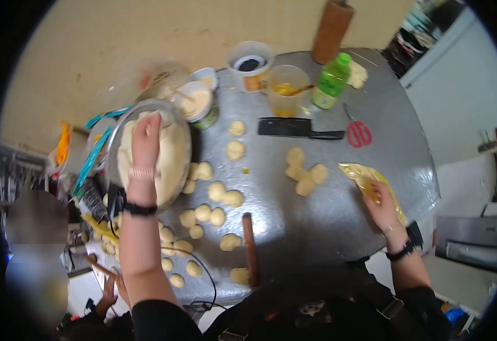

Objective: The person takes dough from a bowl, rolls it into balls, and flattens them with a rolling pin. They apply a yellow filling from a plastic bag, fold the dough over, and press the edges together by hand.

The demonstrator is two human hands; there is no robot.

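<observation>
Presses left hand (146, 136), fingers flat and together, into dough (172, 156) in bowl (112, 165) at far left, seemingly to knead it. Shows balls (203, 213) spread beside pin (250, 250) mid-table, apart so none stick. Pins bag (368, 176) at right under right hand (382, 207), palm down, fingers loose, gripping nothing.

A dull grey metal bench (317, 227) with a rounded far edge fills the middle, and soft light shows on it in pale patches. Behind it runs a plain tan wall (146, 34). To the right is a pale whitish wall (464, 85), with a cluttered shelf (425, 25) in the upper corner. Low on the right sits 1 grey metal box (476, 241). A dark, crowded rack (18, 170) stands at the left.
</observation>
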